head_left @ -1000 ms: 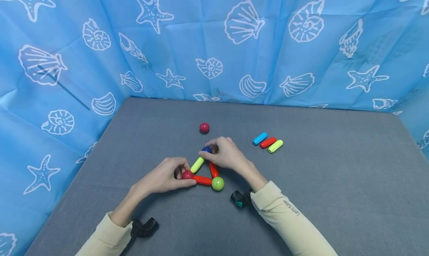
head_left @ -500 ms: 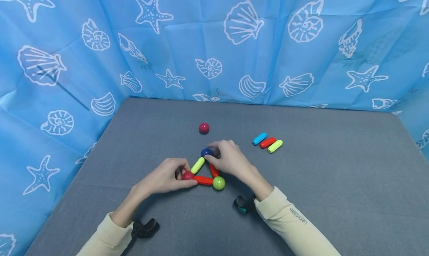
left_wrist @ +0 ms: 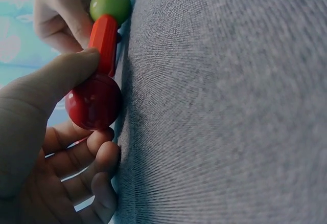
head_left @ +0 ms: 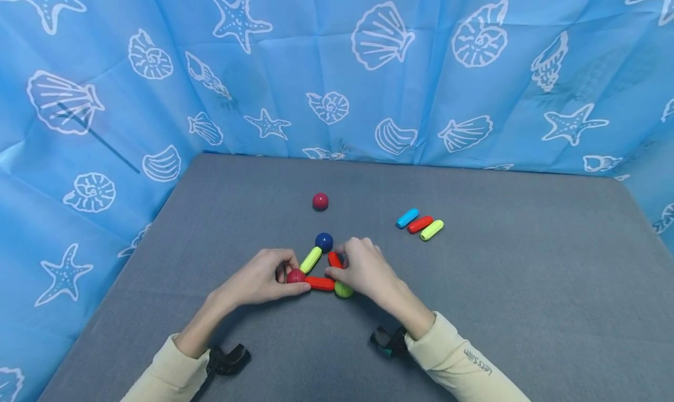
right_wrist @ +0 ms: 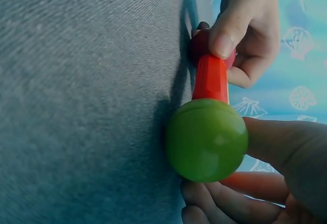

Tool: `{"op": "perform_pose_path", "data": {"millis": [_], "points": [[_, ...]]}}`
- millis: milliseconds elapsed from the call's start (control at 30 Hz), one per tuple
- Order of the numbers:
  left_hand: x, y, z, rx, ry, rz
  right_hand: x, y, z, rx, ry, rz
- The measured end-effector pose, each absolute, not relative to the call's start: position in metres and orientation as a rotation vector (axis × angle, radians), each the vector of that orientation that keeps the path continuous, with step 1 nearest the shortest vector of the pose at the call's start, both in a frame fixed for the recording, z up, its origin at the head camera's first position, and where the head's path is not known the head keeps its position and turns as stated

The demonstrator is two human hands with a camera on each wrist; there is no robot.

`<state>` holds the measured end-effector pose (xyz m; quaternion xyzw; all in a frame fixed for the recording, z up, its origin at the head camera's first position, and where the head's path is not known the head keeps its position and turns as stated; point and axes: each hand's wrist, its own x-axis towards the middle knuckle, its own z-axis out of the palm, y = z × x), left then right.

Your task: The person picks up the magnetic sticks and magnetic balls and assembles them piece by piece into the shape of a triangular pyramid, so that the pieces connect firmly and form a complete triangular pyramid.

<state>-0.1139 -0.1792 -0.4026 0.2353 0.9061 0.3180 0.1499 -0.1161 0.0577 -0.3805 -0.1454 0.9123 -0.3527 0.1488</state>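
Note:
Magnetic-looking balls and rods lie joined in a triangle. My left hand [head_left: 260,278] grips the red ball [head_left: 296,277] at its left corner, thumb reaching onto the lower red rod [head_left: 320,283]. That rod leads to a green ball [right_wrist: 207,141], partly covered by my right hand [head_left: 368,273] in the head view. With thumb and fingers, my right hand pinches the other red rod [head_left: 334,258] just above the green ball. A yellow-green rod [head_left: 310,260] runs from the red ball up to the blue ball [head_left: 324,242]. Whether the pinched rod touches the blue ball is unclear.
Beyond the triangle a second red ball [head_left: 320,201] sits alone on the grey cloth-covered table [head_left: 505,273]. To the right lie a blue rod [head_left: 407,218], a red rod [head_left: 420,224] and a yellow-green rod [head_left: 432,230]. A blue shell-print curtain [head_left: 295,68] closes off the back.
My right hand has let go of the blue ball and come nearer, down to the red rod by the green ball. The left hand has stayed on its red ball.

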Motion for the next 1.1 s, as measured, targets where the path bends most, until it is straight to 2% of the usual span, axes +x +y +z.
{"op": "perform_pose_path", "data": {"millis": [1100], "points": [[-0.1146, -0.1779, -0.4041, 0.719, 2.580, 0.922, -0.1112, 0.0603, -0.3888, -0.401, 2.675, -1.145]]}}
